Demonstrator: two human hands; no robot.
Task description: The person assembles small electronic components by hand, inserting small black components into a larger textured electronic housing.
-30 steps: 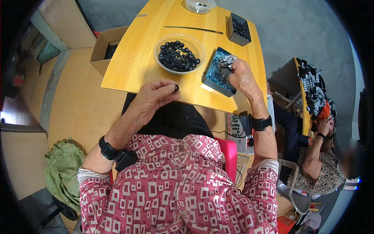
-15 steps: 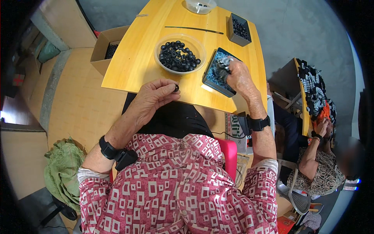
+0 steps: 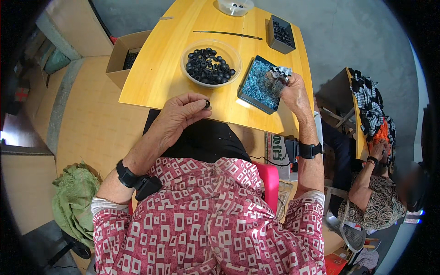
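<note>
In front of the yellow table's near edge, my left hand (image 3: 181,114) pinches a small round black part (image 3: 207,104) between thumb and fingertips. My right hand (image 3: 297,96) is closed on a shiny silver-and-black object (image 3: 279,78), blurred so that its kind does not show. It is over the right side of a dark rectangular tray (image 3: 255,105) that holds many tiny bluish metallic pieces (image 3: 258,87). Between the hands, farther back, stands a clear round bowl (image 3: 229,47) with several round black parts (image 3: 210,68) like the pinched one.
On the yellow table (image 3: 160,68) lie a thin dark rod (image 3: 228,34), a grey bin (image 3: 280,44) of black parts and another clear tub (image 3: 235,10). A cardboard box (image 3: 118,64) stands left, above a green sack (image 3: 75,201). Another person (image 3: 371,192) works at the right.
My right hand, with the silvery object, has shifted right and slightly back across the tray, uncovering more of the tiny pieces. My left hand stays still with the black part.
</note>
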